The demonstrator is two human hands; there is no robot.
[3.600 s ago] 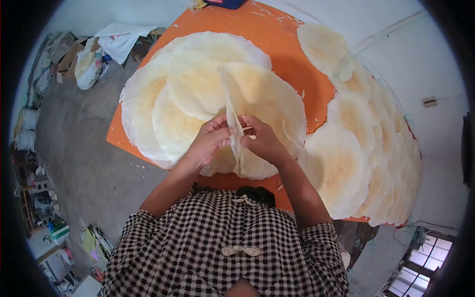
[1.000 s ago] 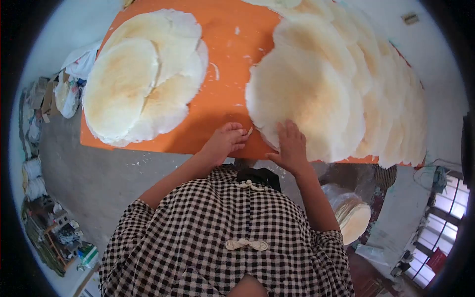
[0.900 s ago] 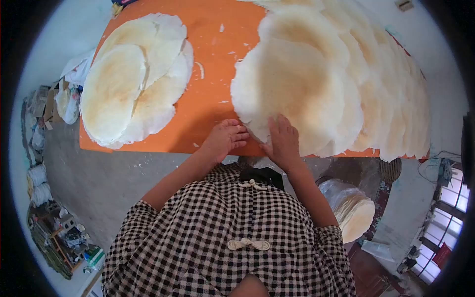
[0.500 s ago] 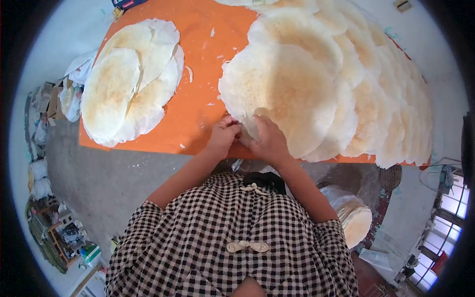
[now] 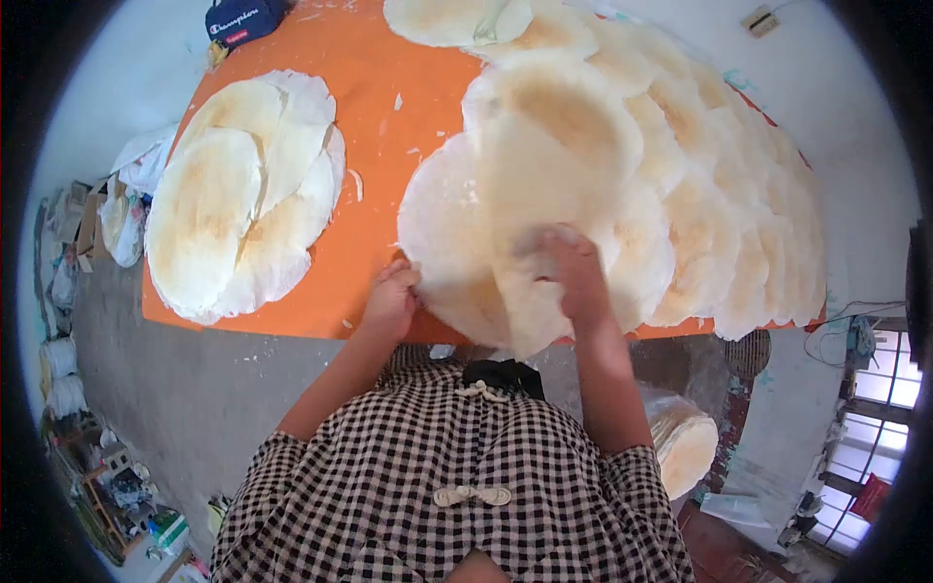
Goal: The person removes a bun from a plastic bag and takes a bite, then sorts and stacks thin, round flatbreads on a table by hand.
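Thin round flatbreads (image 5: pixel 719 223) overlap in a large spread on the right of the orange table. At the spread's near left, my left hand (image 5: pixel 392 296) pinches the edge of a pale flatbread (image 5: pixel 437 209). My right hand (image 5: pixel 573 272), partly blurred, is closed at the loose edge of a thin upper flatbread (image 5: pixel 539 175), which is lifted and folded over to the right. Its lower tip hangs by the table's near edge. The fingertips of the right hand are smeared by motion.
Several flatbreads lie in a separate pile (image 5: pixel 209 214) on the left of the orange table (image 5: pixel 374 126). A dark blue bag (image 5: pixel 243 21) sits at the far left corner. Below the near edge, at right, stands a wrapped stack of flatbreads (image 5: pixel 685 447). White scraps dot the tabletop.
My right hand has moved right and pulled the upper flatbread's left side over, baring the paler one beneath. My left hand has shifted left and down in view. The view itself has tilted slightly up.
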